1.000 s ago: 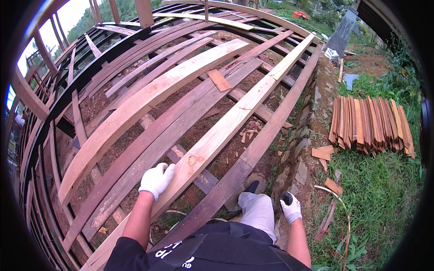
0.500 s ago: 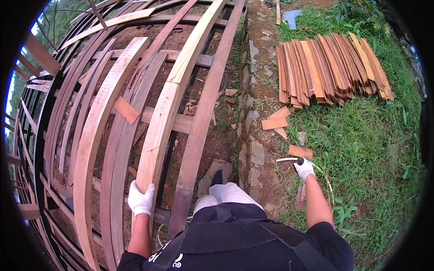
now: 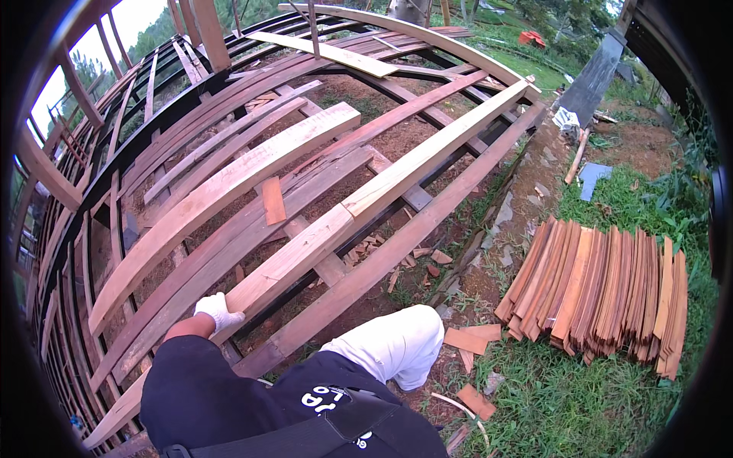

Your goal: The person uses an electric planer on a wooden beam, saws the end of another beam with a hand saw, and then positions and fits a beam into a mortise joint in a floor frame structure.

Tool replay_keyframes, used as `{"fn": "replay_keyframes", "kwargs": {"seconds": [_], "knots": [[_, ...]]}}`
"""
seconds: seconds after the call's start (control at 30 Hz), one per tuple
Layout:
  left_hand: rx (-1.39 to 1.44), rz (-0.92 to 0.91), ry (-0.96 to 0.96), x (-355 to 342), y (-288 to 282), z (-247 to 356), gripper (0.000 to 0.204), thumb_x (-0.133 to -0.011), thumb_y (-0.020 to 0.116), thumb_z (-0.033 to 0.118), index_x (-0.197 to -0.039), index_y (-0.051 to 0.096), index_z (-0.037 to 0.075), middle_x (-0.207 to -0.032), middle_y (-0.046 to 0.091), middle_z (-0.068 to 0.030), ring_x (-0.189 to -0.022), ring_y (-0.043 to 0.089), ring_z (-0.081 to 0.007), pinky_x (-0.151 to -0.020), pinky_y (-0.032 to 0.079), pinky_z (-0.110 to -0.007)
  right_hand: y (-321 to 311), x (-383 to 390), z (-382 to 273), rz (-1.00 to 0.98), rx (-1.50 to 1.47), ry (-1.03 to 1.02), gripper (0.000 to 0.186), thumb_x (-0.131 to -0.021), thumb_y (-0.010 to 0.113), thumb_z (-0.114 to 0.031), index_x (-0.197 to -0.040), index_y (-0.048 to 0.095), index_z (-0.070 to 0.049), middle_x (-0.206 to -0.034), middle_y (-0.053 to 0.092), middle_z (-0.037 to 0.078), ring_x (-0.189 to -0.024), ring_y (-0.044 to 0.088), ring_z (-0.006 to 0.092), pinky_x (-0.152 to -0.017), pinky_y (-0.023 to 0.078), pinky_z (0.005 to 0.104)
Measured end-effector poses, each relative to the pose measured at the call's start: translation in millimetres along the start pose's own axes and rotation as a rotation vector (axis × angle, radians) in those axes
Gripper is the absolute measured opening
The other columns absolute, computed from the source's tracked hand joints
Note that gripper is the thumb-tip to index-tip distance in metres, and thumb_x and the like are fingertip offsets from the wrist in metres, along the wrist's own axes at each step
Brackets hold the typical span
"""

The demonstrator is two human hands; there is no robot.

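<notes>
- Nearest, a dark shirt (image 3: 221,397) with white lettering is seen at the lower edge; a white trouser leg (image 3: 389,340) is extended to the right of it.
- The left hand (image 3: 220,311), covered by a white glove, is placed on a pale beam (image 3: 294,256); how tightly the beam is gripped cannot be told; the right hand is out of view, so its state cannot be told.
- The pale beam is laid diagonally from lower left to upper right; it is crossed by a joint line beyond the left hand.
- To the right of the beam, a reddish-brown plank (image 3: 405,240) is set roughly alongside; wood scraps (image 3: 366,248) are scattered below, in the gap between the two.
- To the left, weathered planks (image 3: 221,248) are laid side by side; a small orange-brown board (image 3: 273,200) is rested across them; beyond them a thick curved beam (image 3: 229,182) is seen.
- On the grass (image 3: 534,397) at the right, thin brown slats (image 3: 603,290) are stacked in a dense row; loose offcuts (image 3: 466,340) are strewn just beside them.
- Farther off, a thin yellowish board (image 3: 324,53) is laid across the timbers; a thick brown post (image 3: 210,34) is stood at the upper left.
</notes>
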State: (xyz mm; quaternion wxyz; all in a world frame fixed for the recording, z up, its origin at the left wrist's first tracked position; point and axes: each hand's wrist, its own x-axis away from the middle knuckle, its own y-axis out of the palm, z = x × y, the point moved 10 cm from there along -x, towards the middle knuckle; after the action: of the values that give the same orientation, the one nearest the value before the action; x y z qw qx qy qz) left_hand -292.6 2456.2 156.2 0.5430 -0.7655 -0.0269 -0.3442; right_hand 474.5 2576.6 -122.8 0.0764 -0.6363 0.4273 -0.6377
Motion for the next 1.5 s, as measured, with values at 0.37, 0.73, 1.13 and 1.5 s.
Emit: {"fn": "replay_keyframes", "kwargs": {"seconds": [0.37,0.73,1.13,1.5], "knots": [[-0.037,-0.554,0.002,122.1,46.9,155.4,0.071,-0.088,0.056,0.062,-0.131,0.069,0.008,-0.129,0.069,-0.0183,-0.122,0.064,-0.0353,-0.103,0.048,-0.042,-391.8,-20.1,-142.5,0.231,-0.215,-0.356,0.041,-0.082,0.078,-0.015,-0.119,0.067,-0.002,-0.101,0.075,0.014,-0.091,0.072,0.0224,-0.087,0.056,0.0346],[0.227,-0.649,0.203,231.3,-48.4,315.0,0.073,-0.087,0.052,0.062,-0.131,0.067,0.005,-0.136,0.065,-0.0188,-0.126,0.061,-0.0339,-0.106,0.045,-0.041,-517.5,-43.5,-193.8,0.048,-0.003,-0.176,0.050,-0.081,0.077,-0.047,-0.112,0.073,-0.008,-0.113,0.074,0.016,-0.103,0.071,0.0348,-0.089,0.057,0.0437],[0.280,-0.244,0.400,111.8,-322.3,636.8,0.062,-0.094,0.056,0.050,-0.138,0.061,0.006,-0.135,0.066,-0.0169,-0.128,0.060,-0.0306,-0.109,0.045,-0.039,-485.7,-131.8,-21.9,-0.039,-0.160,0.238,0.053,-0.083,0.074,-0.043,-0.118,0.068,-0.004,-0.118,0.066,0.017,-0.107,0.063,0.0297,-0.088,0.051,0.0388],[0.385,-0.281,0.895,168.2,-533.4,1025.7,0.065,-0.097,0.055,0.048,-0.145,0.052,0.004,-0.143,0.060,-0.0156,-0.129,0.059,-0.0282,-0.109,0.044,-0.036,-811.4,-319.0,-288.0,-0.148,-1.203,-0.022,0.012,-0.090,0.073,-0.017,-0.095,0.067,-0.008,-0.075,0.067,0.009,-0.055,0.064,0.0209,-0.048,0.051,0.0320]]}}
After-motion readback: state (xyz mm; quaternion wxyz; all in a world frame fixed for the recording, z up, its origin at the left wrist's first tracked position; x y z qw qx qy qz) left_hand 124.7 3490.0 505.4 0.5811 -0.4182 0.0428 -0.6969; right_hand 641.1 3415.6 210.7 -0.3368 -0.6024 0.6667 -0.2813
